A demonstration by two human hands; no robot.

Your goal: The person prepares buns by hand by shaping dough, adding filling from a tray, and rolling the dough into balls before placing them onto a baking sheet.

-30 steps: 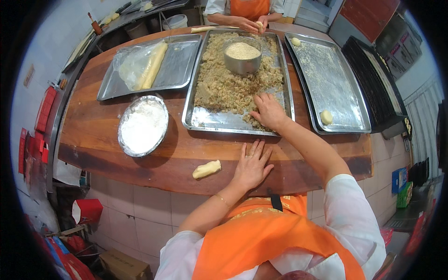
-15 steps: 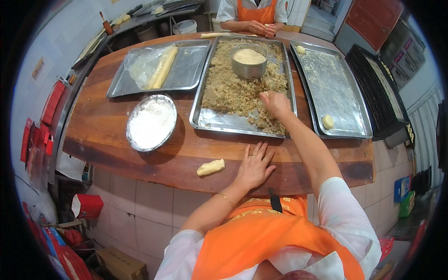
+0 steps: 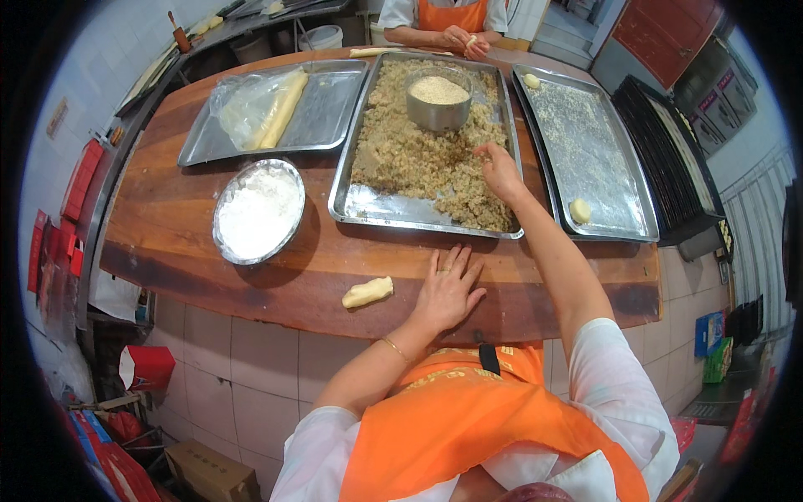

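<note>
My left hand (image 3: pixel 449 291) lies flat on the wooden table's near edge, fingers spread, holding nothing. Left of it rests a pale lump of dough (image 3: pixel 368 292). My right hand (image 3: pixel 500 174) is over the right side of a large metal tray (image 3: pixel 393 219), at the crumbly brown filling (image 3: pixel 401 159). Its fingers are bent but apart from the thumb, and I see nothing held between them. The fingertips' contact with the filling is hard to make out. A round metal bowl (image 3: pixel 437 115) of pale crumbs stands in the filling, beyond my right hand.
A bowl of white flour (image 3: pixel 259 211) stands left on the table (image 3: pixel 159 234). Behind it, a tray (image 3: pixel 330 105) holds a dough roll (image 3: pixel 283 109) under plastic. At right, another tray (image 3: pixel 598 151) bears two dough balls. Across the table, a person's hands (image 3: pixel 467 40) hold a small pale piece.
My right hand has shifted slightly right over the filling, and its fingers have loosened from a tighter curl. My left hand stays flat on the table. The whole view has shifted a little.
</note>
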